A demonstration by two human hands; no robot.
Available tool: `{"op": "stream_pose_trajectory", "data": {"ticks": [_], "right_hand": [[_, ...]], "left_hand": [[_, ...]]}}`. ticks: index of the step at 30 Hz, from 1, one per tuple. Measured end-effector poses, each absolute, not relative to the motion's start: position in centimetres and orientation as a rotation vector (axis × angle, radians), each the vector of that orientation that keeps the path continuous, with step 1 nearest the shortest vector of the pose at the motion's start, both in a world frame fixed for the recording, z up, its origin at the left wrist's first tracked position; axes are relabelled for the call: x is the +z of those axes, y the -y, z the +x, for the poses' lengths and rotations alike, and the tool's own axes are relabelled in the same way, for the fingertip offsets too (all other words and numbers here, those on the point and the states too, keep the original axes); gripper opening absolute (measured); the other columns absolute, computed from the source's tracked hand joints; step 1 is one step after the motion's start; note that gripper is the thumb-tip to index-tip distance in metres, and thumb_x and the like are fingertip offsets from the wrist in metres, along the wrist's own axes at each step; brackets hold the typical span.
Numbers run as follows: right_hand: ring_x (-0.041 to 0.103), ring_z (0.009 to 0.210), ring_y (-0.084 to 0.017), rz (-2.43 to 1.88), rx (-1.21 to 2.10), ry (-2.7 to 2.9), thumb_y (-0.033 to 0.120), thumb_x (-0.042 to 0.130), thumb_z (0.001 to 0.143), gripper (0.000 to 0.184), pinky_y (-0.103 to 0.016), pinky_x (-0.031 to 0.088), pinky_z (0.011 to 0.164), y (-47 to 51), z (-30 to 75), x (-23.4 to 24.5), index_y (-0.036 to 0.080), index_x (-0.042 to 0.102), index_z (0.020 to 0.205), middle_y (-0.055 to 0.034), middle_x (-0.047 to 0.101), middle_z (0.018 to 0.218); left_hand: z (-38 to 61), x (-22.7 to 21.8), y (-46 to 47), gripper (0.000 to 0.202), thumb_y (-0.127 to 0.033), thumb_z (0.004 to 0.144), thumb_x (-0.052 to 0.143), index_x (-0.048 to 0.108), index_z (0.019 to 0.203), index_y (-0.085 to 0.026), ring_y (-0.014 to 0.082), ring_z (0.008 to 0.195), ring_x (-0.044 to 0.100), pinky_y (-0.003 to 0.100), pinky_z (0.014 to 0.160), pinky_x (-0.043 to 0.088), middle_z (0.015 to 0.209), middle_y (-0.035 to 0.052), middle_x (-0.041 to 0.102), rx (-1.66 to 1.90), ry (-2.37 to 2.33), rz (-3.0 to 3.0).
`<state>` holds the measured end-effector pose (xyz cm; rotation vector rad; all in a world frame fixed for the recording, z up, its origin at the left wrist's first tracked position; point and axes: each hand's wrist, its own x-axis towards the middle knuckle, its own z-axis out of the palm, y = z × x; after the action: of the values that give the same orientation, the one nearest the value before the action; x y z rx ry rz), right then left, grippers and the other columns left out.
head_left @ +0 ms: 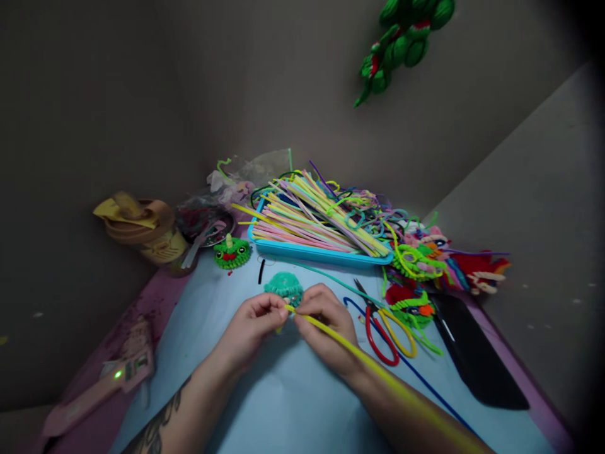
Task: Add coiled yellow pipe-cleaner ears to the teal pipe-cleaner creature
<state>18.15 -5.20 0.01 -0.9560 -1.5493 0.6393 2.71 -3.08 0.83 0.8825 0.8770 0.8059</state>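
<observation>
A dim, plain grey-brown wall (118, 94) fills the upper left, meeting a paler grey wall (543, 189) at right; a fuzzy green ornament (406, 44) hangs at upper right, above a pink table (155, 302) under a pale blue sheet (283, 403).

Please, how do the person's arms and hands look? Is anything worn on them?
Both hands, the left hand and the right hand, are bare: no gloves, and no ring or watch shows. No sleeves reach the forearms in view. The left forearm carries a dark tattoo of curved lines near the picture's bottom edge.
</observation>
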Motion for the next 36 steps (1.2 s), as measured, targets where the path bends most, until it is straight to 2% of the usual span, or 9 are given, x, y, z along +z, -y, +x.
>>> {"op": "stream_pose_trajectory", "data": {"ticks": [5,9,13,19,23,29,33,36], "right_hand": [[0.056,0.074,-0.016,-0.868,0.308,1.756,0.008,0.061,0.075,0.027,-0.029,0.049,0.063,5.5,18.0,-1.2,0.023,0.061,0.097,-0.0039,0.054,0.082],[0.053,0.072,-0.016,-0.871,0.154,1.884,0.008,0.06,0.076,0.041,-0.03,0.05,0.062,5.5,18.0,-2.1,0.024,0.056,0.113,-0.0051,0.056,0.083],[0.053,0.074,-0.018,-0.884,0.099,1.946,0.009,0.06,0.077,0.049,-0.033,0.05,0.064,5.4,18.1,-2.6,0.024,0.05,0.122,-0.0073,0.058,0.087],[0.052,0.073,-0.018,-0.918,0.07,1.961,0.008,0.06,0.077,0.048,-0.033,0.048,0.062,5.4,18.1,-2.8,0.024,0.051,0.121,-0.0072,0.06,0.086],[0.053,0.071,-0.018,-0.902,0.098,1.957,0.009,0.059,0.079,0.043,-0.032,0.048,0.062,5.4,18.2,-2.3,0.026,0.053,0.118,-0.0059,0.06,0.085],[0.053,0.071,-0.017,-0.881,0.112,1.935,0.008,0.059,0.078,0.043,-0.032,0.049,0.062,5.3,18.3,-2.1,0.025,0.054,0.117,-0.0061,0.061,0.085],[0.055,0.07,-0.017,-0.867,0.111,1.918,0.009,0.058,0.079,0.039,-0.032,0.049,0.062,5.4,18.4,-1.8,0.025,0.056,0.114,-0.0055,0.061,0.083],[0.058,0.073,-0.016,-0.911,0.165,1.812,0.01,0.057,0.079,0.03,-0.03,0.05,0.065,5.4,18.4,-1.4,0.025,0.06,0.105,-0.0045,0.06,0.083]], "left_hand": [[2.8,0.5,3.1,0.028,-0.034,0.064,0.075,0.057,0.07,-0.014,0.0015,0.041,0.024,0.017,0.04,0.013,0.052,-0.0072,0.042,0.841,-0.877,0.769],[3.0,0.5,3.2,0.028,-0.034,0.065,0.075,0.055,0.071,-0.014,0.0005,0.038,0.025,0.015,0.037,0.014,0.05,-0.0078,0.042,0.861,-0.855,0.724],[3.1,0.7,3.2,0.028,-0.034,0.065,0.075,0.055,0.071,-0.015,0.0013,0.038,0.033,0.013,0.035,0.018,0.048,-0.0069,0.045,0.875,-0.847,0.695],[3.1,0.7,3.2,0.025,-0.032,0.067,0.073,0.055,0.074,-0.015,0.0021,0.039,0.039,0.011,0.036,0.023,0.047,-0.0057,0.049,0.89,-0.823,0.703],[3.1,0.7,3.1,0.022,-0.029,0.069,0.071,0.056,0.073,-0.014,0.0009,0.038,0.035,0.011,0.035,0.021,0.049,-0.0049,0.051,0.895,-0.822,0.702],[3.0,0.4,3.1,0.023,-0.03,0.069,0.072,0.055,0.072,-0.015,0.0018,0.044,0.034,0.012,0.039,0.023,0.052,-0.0059,0.046,0.896,-0.821,0.688],[3.0,0.4,3.1,0.023,-0.03,0.07,0.072,0.059,0.082,-0.015,0.0023,0.045,0.031,0.013,0.039,0.022,0.056,-0.006,0.045,0.897,-0.831,0.707],[3.0,0.5,3.2,0.025,-0.031,0.07,0.071,0.061,0.087,-0.015,0.0032,0.046,0.033,0.014,0.038,0.023,0.057,-0.0053,0.046,0.886,-0.874,0.769]]}}
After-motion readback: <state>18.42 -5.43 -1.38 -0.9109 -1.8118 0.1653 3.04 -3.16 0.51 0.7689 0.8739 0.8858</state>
